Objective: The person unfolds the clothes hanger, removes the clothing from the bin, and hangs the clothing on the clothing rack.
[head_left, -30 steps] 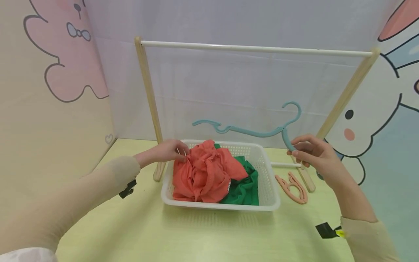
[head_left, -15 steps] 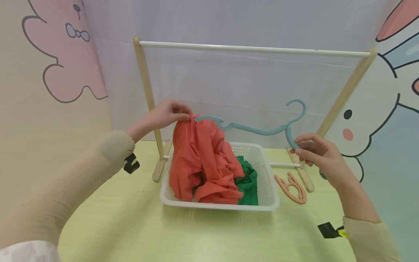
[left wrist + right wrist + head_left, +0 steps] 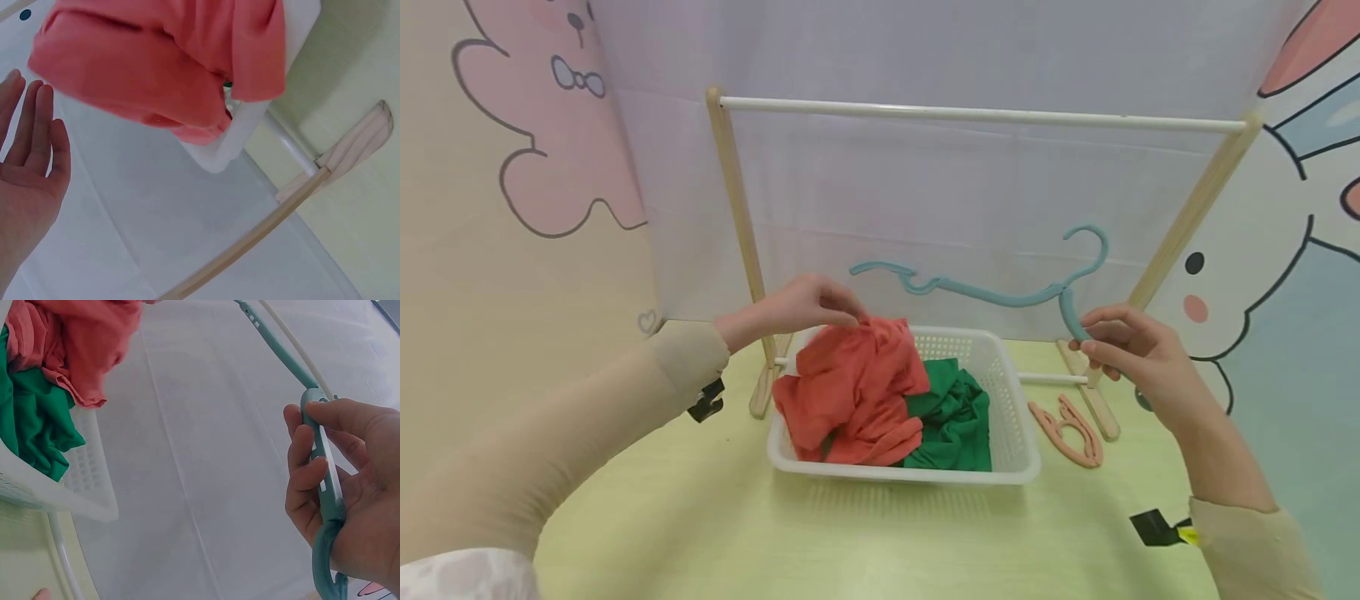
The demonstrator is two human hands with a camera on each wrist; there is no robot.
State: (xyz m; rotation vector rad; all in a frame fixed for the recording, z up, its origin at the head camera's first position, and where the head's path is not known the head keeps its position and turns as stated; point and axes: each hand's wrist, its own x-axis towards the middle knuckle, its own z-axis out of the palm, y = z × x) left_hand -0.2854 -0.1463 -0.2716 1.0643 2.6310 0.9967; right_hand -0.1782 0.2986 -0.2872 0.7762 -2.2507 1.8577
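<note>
A red garment [image 3: 857, 392] lies bunched in the left part of a white basket [image 3: 1026, 475], partly over a green garment [image 3: 955, 417]. My left hand [image 3: 797, 312] is over the basket's back left, its fingertips at the top of the red cloth. In the left wrist view several fingers [image 3: 42, 128] are fairly straight, just apart from the cloth's edge; the thumb is out of sight. On the right, my right hand [image 3: 1138, 346] grips one arm of a blue folding clothes hanger [image 3: 1000, 297], its other arm reaching left behind the basket.
Behind the basket a rack with a white rail [image 3: 985, 114] and wooden posts [image 3: 737, 200] spans the table [image 3: 880, 550]. A folded orange hanger [image 3: 1075, 433] lies right of the basket. White cloth hangs behind.
My left hand reached the red garment, lifted it high, then came down and to the right; the garment has dropped back into the basket. The blue hanger has drifted slightly right.
</note>
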